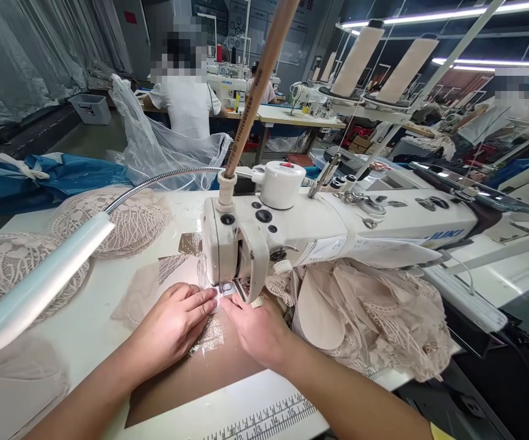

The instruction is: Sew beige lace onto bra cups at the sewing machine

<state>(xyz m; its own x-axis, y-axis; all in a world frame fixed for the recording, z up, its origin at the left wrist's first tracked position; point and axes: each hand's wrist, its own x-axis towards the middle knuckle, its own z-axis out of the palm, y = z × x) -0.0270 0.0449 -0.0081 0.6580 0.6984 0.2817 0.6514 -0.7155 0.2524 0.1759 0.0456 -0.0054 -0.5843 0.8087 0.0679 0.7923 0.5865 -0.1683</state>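
Head view: sheer beige fabric (138, 296) lies on the worktop (97, 330), reaching toward the presser foot (225, 287) of the sewing machine (328, 217). The left hand (184, 318) lies palm down, fingers close together and slightly bent, fingertips just beside the foot; the right hand (258, 327) has thumb and forefinger near them, its other fingers partly hidden by the machine. Whether either hand grips the fabric, I cannot tell. A brown sheet (191, 385) extends toward the worktop's near edge, where a printed scale (269, 421) runs. Lace cups (109, 220) lie toward the left edge.
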